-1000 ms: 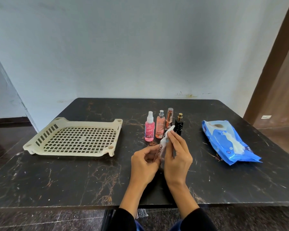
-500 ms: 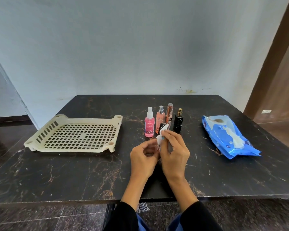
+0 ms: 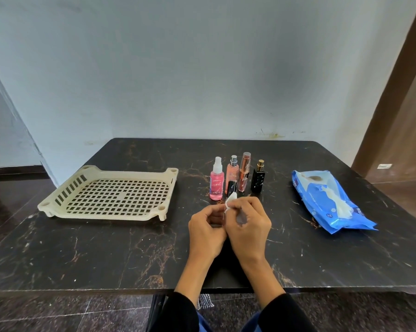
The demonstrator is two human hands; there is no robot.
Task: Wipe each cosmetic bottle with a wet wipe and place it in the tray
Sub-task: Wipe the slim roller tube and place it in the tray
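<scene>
Hands meet just in front of the row of bottles, with a slim bottle (image 3: pixel 231 188) rising between them: its dark cap shows above the fingers, its lower part hidden in the grip. The left hand (image 3: pixel 207 232) curls round the bottle's lower body, thumb and fingers closed on it. The right hand (image 3: pixel 248 226) pinches a white wet wipe (image 3: pixel 231 202) against the bottle just under the cap, fingers bent over it. Both forearms come up from the near edge of the bench (image 3: pixel 106 255) in dark sleeves, wrists close together. Behind the hands stand four bottles upright: a pink spray bottle (image 3: pixel 217 182), a peach spray bottle (image 3: pixel 232 173), a rose-gold tube (image 3: pixel 244 171) and a black bottle (image 3: pixel 258 178) with a gold cap. Their labels are too small to read. The cream tray (image 3: pixel 111 172) lies well to the left of the bottles, the blue wipes pack (image 3: pixel 331 202) well to their right; its print cannot be read.
</scene>
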